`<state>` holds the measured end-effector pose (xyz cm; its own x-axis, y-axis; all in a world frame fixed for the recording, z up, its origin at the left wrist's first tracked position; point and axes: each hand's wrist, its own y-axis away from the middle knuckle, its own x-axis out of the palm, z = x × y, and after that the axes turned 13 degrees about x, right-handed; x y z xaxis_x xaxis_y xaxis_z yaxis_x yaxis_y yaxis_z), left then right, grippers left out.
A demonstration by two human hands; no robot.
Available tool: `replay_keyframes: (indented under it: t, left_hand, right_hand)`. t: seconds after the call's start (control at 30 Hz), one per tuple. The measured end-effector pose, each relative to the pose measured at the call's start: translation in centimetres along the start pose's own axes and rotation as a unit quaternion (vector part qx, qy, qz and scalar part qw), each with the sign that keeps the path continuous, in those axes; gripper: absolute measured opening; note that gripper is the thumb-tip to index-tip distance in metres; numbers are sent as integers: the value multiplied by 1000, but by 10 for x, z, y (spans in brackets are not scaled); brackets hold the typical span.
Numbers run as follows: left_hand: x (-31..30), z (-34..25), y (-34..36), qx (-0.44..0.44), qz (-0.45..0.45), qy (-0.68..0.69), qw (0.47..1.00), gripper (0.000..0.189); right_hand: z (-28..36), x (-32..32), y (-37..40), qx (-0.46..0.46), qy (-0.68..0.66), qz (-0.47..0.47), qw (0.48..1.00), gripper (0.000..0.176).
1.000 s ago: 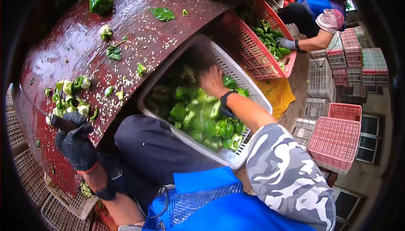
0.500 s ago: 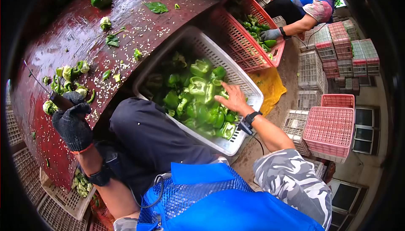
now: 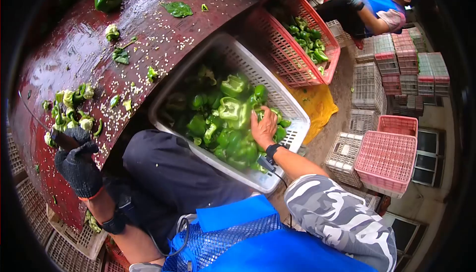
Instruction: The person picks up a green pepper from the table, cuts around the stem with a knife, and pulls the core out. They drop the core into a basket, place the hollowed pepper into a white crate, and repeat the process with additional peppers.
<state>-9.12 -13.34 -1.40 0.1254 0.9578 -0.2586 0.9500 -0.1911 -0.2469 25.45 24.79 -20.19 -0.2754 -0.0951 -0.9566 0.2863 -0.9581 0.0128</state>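
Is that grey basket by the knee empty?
No, it has things inside: cut green peppers lie in the grey basket, and the right hand is among them.

Left hand (image 3: 78,165) in dark glove (image 3: 87,182), fingers curled into tight grip. Left forearm (image 3: 101,207) angled forward and outward, bare, dark band (image 3: 115,222) around it. Right hand (image 3: 264,126) bare, back upward, fingers bent, thumb apart; grip unclear. Right wrist (image 3: 275,151) black-banded; right forearm (image 3: 300,163) bare, angled forward and inward from camouflage sleeve (image 3: 337,210).
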Motion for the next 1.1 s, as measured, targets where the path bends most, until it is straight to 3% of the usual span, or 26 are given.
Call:
replay_keyframes:
  t: [0.03,0.13,0.17,0.27,0.3,0.4,0.43,0.47,0.53,0.57,0.6,0.67,0.7,0.8,0.87,1.0,1.07,1.1]
  left_hand:
    - [-3,8,0,41,23,-56,997,9]
    - [-4,3,4,24,6,-94,995,11]
    - [-2,-1,6,90,28,-170,981,14]
    - [1,-14,4,112,73,-228,965,15]
    - [2,-15,2,52,42,-148,987,13]
    - [10,-20,4,37,27,-89,995,10]
    - [2,-6,-1,283,120,-297,904,7]
    - [3,12,4,138,36,-54,988,8]
    - [7,4,-2,99,44,-40,993,8]
    - [13,-2,-2,16,-4,-12,1000,7]
    - [11,0,0,18,-4,-11,1000,7]
    - [9,5,4,-40,-36,82,995,9]
    - [11,-3,4,-54,-49,97,993,20]
    - [8,-3,3,-19,-34,71,997,20]
    - [10,-3,3,-17,-45,56,997,19]
    - [14,-5,4,-23,-26,66,997,18]
    - [14,3,4,-5,-14,-54,998,20]
    - [7,16,2,-26,-25,17,999,17]
  right_hand:
    - [4,3,3,6,10,-5,1000,47]
    - [-6,20,3,-6,15,-9,1000,50]
    - [-9,25,1,8,34,3,999,50]
    - [-21,55,-13,36,97,-14,995,51]
    - [-20,58,-13,38,110,-21,993,54]
    - [-19,52,-13,27,113,-8,993,55]
    - [-17,48,-14,28,103,-5,994,59]
    - [-12,42,-22,18,93,-18,995,59]
    - [-8,13,-22,41,103,125,986,63]
    - [-11,-9,-29,-5,102,189,977,68]
    - [4,-40,-30,-18,130,216,967,63]
    - [-11,-47,-48,-81,53,132,986,56]
    - [5,-66,-54,-153,-47,85,983,50]
    - [25,-33,-55,-218,-28,106,970,56]
    - [44,-9,-39,-222,-2,76,972,69]
    - [60,21,-32,-172,-29,46,984,69]
    - [59,24,-30,-170,-10,27,985,67]
    - [60,23,-28,-163,-11,32,986,68]
